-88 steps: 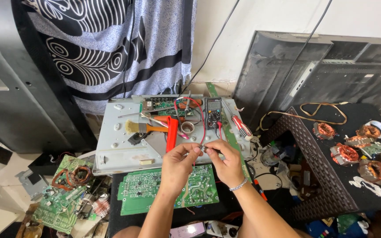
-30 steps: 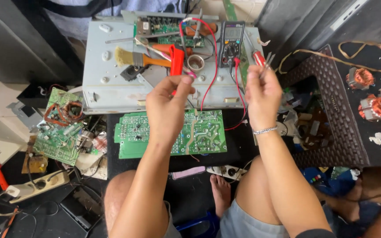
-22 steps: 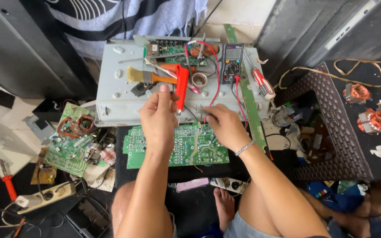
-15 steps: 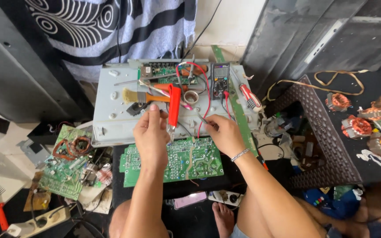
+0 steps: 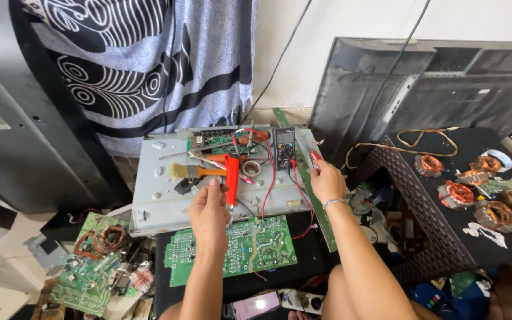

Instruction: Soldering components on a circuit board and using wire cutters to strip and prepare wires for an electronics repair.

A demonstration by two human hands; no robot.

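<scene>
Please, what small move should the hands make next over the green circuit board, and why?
Probably lower the right hand, which seems to hold the red probe, toward the green circuit board. The multimeter lies wired on the metal chassis, yet both hands hover above it, the left hand by the red tool.

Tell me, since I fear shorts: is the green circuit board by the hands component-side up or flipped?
Component-side up: the green circuit board lies flat on the black surface with small parts on top.
</scene>
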